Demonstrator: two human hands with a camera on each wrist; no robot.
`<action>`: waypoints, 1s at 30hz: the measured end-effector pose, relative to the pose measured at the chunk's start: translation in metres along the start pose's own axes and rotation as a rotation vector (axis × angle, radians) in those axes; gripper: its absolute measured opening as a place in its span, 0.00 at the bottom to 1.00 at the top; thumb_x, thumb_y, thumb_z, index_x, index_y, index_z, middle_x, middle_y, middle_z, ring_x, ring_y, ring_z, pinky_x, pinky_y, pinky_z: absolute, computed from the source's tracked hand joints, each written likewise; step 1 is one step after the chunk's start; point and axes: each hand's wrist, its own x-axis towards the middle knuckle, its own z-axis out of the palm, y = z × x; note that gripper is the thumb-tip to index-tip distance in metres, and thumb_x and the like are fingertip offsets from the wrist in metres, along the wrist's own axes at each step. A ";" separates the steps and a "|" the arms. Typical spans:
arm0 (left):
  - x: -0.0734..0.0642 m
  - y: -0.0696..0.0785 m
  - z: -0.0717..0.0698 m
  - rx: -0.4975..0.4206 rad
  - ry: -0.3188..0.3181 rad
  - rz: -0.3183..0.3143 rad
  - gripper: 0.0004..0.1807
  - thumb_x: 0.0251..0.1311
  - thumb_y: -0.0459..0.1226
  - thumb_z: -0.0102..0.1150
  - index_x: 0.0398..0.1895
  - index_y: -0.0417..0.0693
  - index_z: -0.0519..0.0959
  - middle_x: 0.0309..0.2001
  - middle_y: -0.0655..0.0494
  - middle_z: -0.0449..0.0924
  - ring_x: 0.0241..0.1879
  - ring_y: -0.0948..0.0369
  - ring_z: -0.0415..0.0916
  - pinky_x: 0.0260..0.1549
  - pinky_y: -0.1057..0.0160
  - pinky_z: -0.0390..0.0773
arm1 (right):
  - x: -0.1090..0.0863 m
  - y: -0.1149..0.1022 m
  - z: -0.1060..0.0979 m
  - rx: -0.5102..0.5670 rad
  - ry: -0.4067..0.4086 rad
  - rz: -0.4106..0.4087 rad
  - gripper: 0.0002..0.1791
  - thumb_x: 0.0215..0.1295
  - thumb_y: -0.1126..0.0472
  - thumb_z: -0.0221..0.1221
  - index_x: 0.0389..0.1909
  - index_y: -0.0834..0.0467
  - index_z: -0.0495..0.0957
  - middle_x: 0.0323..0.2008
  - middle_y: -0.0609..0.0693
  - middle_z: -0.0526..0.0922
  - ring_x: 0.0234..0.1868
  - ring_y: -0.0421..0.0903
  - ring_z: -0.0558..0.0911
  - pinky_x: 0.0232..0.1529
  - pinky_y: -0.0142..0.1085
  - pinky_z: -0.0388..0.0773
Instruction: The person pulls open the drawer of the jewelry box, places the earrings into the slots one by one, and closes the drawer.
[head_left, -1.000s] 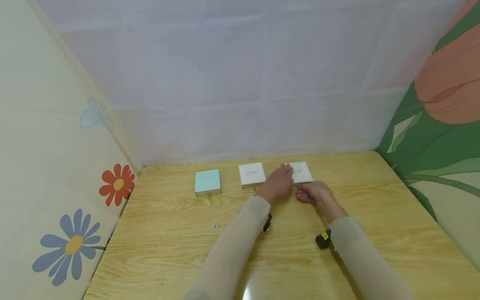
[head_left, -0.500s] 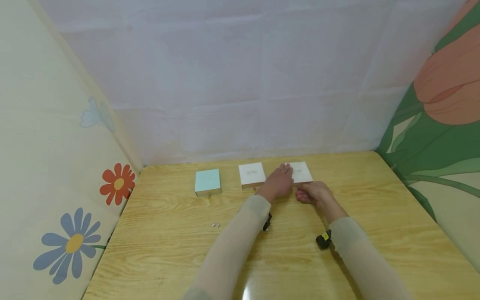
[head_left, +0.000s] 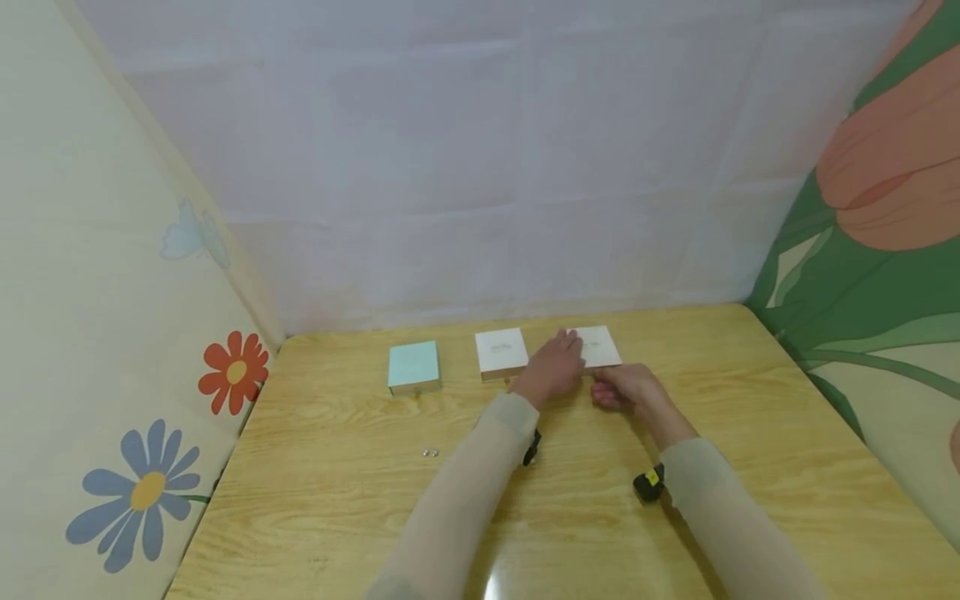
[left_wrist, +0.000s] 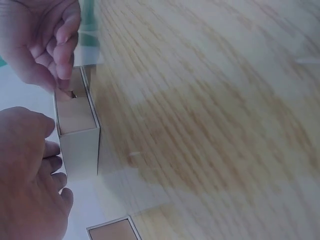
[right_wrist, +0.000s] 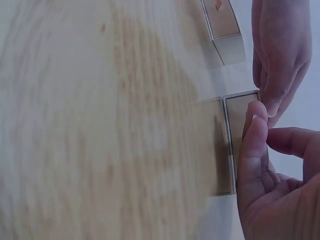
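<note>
At the back right of the table, a white box with a tan front and faint print on its lid lies flat. My left hand rests on its left part, fingers extended. At its front edge is my right hand, thumb and index finger together. In the left wrist view, the right hand pinches a small tab on the tan front of the box. The right wrist view shows the same front partly covered by the fingers. What the box contains is hidden.
Left of the hands stand a second white box and a mint-green box. Two tiny shiny pieces lie on the wooden table, nearer the front. A white cloth wall rises behind the table.
Both hands keep their places at the right white box. Only the head view has shifted slightly.
</note>
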 end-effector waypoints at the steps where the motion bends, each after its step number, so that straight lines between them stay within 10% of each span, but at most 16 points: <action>1: -0.001 0.000 0.001 0.006 0.008 -0.001 0.30 0.82 0.45 0.30 0.79 0.40 0.55 0.80 0.49 0.52 0.80 0.53 0.47 0.79 0.60 0.49 | -0.001 0.000 0.001 -0.002 -0.006 -0.002 0.17 0.73 0.64 0.58 0.53 0.74 0.75 0.22 0.50 0.86 0.23 0.41 0.86 0.30 0.30 0.87; 30: -0.044 -0.066 -0.005 -0.072 0.023 -0.182 0.34 0.79 0.55 0.36 0.80 0.47 0.56 0.80 0.52 0.52 0.80 0.51 0.48 0.78 0.52 0.53 | -0.008 -0.016 0.057 -0.140 -0.186 -0.124 0.27 0.77 0.62 0.51 0.65 0.79 0.63 0.33 0.53 0.88 0.29 0.41 0.87 0.38 0.35 0.88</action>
